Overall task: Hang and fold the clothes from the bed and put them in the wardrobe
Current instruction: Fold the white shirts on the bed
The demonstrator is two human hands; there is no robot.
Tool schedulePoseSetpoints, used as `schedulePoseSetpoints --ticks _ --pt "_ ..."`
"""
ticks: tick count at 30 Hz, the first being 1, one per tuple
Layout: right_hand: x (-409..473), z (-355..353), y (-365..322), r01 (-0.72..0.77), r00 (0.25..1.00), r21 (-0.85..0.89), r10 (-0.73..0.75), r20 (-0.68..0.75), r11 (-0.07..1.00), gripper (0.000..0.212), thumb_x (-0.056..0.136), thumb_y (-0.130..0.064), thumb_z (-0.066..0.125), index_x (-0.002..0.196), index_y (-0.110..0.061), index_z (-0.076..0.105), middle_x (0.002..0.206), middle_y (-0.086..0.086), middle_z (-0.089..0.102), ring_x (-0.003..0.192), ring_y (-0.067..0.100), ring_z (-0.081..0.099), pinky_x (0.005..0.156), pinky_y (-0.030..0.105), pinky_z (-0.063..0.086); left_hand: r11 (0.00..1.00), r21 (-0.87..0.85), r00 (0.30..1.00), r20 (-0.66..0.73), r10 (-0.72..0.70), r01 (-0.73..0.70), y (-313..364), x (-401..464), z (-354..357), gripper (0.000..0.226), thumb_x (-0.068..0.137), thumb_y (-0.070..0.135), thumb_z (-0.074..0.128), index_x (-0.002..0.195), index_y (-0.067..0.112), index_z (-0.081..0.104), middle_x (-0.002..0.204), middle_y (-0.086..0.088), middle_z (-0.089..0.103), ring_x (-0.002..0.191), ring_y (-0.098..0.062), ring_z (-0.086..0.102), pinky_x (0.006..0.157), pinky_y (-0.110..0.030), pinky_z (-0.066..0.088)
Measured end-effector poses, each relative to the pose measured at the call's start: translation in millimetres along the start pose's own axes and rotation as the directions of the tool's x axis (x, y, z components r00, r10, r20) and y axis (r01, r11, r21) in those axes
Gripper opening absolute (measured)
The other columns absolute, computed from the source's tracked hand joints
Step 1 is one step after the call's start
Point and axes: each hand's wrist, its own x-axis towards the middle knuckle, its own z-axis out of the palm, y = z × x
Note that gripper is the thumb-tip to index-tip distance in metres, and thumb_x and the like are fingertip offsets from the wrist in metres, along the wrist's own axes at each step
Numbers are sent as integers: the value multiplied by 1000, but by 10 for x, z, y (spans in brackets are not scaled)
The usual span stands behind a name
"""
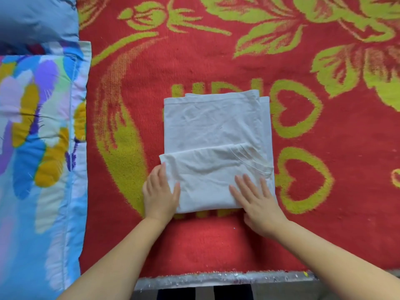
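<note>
A white garment (213, 126) lies folded into a tall rectangle on the red bed cover (194, 61), with its near third turned up over itself. My left hand (161, 191) rests flat on the fold's left edge, fingers straight. My right hand (257, 200) presses flat on the fold's right part, fingers spread. Neither hand grips the cloth.
A blue quilt with yellow and purple patches (39, 148) lies folded along the left side. A blue pillow (36, 16) sits at the far left corner. The bed's near edge (216, 278) runs just below my forearms.
</note>
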Motion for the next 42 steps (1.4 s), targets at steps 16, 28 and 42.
schedulePoseSetpoints --ticks 16,28,42 --pt "-129 -72 -83 -322 940 -63 327 100 945 62 77 -5 22 126 1 60 122 43 52 110 50 58 81 61 49 856 291 829 504 243 -428 82 -332 239 84 88 2 36 147 31 -17 150 -9 -31 144 -33 -17 114 -58 3" --pt "-65 -973 527 -111 856 339 -83 509 934 20 86 -9 45 70 -20 40 79 1 55 76 21 50 58 31 28 949 -109 326 922 208 -296 385 640 -885 21 79 1 43 82 11 62 74 -2 59 69 -19 51 60 -31 35" --pt "793 -416 722 -316 575 893 813 -87 319 31 99 -28 40 69 -24 33 65 -5 43 67 24 41 58 35 25 876 -406 964 68 -256 261 171 969 77 20 101 23 38 95 6 47 90 -26 61 85 -43 56 62 -38 27"
